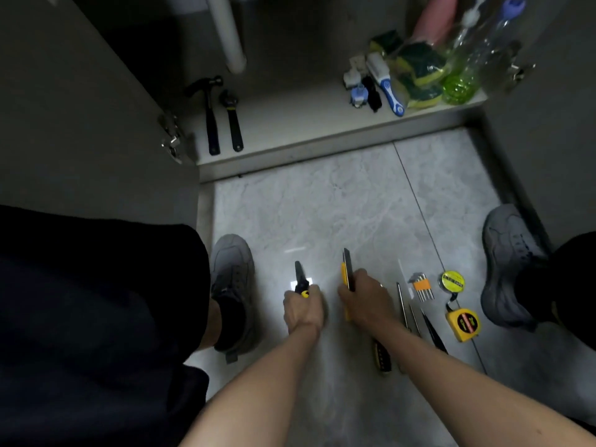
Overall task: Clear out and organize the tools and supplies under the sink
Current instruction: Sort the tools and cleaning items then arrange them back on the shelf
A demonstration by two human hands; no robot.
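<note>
The left hand (303,309) is gripping black-and-yellow pliers (300,282), and the right hand (361,301) is holding a yellow utility knife (347,269), both low over the floor (322,214). Beside them a yellow tape measure (463,324), its label unreadable, is lying. Farther off, a hammer (209,114) is lying in the cabinet (306,114).
</note>
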